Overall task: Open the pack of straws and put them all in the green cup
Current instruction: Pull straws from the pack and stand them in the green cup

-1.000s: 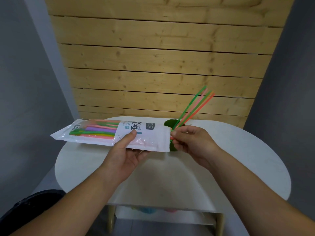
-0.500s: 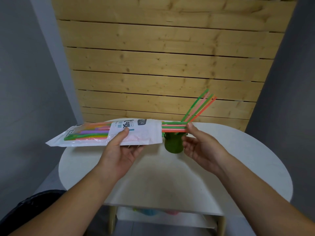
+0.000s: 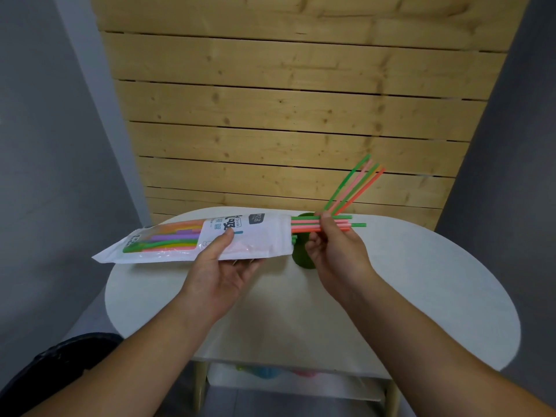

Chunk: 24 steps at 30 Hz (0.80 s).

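My left hand (image 3: pixel 221 266) holds the white plastic pack of straws (image 3: pixel 192 239) level above the table, thumb on top, with its open end to the right. Several green and pink straws (image 3: pixel 304 223) stick out of that opening. My right hand (image 3: pixel 337 251) pinches this bunch just past the pack's mouth. The green cup (image 3: pixel 301 258) stands on the table behind my right hand, mostly hidden. Several green, pink and orange straws (image 3: pixel 355 185) lean out of the cup to the upper right.
The round white table (image 3: pixel 421 296) stands against a wooden slat wall (image 3: pixel 285 115), with grey walls on both sides. A lower shelf (image 3: pixel 285 383) under the table holds coloured items. A dark shape (image 3: pixel 60 365) sits at bottom left.
My right hand has drawn a bunch of straws further right out of the pack's open end. The pack stays in my left hand, shifted slightly left.
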Available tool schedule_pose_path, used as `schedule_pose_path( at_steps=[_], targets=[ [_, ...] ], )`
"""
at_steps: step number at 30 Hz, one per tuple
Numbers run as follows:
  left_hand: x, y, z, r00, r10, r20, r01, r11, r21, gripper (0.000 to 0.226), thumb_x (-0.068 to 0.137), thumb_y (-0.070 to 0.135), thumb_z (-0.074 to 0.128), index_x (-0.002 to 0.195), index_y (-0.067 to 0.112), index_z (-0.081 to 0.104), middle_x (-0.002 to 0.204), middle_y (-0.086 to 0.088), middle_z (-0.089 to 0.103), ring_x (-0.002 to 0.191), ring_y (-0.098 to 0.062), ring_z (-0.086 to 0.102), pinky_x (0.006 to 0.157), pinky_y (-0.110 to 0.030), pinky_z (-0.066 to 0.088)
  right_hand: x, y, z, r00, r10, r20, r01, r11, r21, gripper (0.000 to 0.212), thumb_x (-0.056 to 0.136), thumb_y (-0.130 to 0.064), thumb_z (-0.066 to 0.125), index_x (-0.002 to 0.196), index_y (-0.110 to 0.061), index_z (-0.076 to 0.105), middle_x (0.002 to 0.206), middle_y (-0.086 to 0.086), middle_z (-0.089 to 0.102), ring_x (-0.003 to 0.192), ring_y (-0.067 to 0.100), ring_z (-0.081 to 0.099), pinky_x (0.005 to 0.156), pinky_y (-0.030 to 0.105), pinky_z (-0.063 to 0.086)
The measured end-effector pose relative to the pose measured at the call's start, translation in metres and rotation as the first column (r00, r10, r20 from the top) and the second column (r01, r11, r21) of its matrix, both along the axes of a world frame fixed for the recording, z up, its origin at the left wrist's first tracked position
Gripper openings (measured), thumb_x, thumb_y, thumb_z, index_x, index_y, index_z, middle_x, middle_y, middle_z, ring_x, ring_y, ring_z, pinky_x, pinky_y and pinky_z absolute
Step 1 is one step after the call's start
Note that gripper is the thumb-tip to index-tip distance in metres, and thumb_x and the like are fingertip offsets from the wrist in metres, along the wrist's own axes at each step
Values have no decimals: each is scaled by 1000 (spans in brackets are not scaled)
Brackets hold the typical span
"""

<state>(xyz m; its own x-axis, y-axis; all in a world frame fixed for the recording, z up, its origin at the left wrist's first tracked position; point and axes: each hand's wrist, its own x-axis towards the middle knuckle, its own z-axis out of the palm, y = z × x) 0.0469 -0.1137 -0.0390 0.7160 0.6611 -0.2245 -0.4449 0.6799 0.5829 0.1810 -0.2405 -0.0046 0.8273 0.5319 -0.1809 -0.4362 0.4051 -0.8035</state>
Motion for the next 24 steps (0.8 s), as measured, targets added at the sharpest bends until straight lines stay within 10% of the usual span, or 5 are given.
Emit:
schedule_pose_path(
  at_steps=[24],
  targets=[
    [-5,26,-5,997,80,-8,-80,997,-4,25,95,13,67,120,16,66,114,-11,80,101,-28,78,68,-45,65,76,-63,18,901,-376,217,404,909,-100,15,99,-19,58,86,-12,61,74,5,61,46,5,61,56,21,56]
  ],
)
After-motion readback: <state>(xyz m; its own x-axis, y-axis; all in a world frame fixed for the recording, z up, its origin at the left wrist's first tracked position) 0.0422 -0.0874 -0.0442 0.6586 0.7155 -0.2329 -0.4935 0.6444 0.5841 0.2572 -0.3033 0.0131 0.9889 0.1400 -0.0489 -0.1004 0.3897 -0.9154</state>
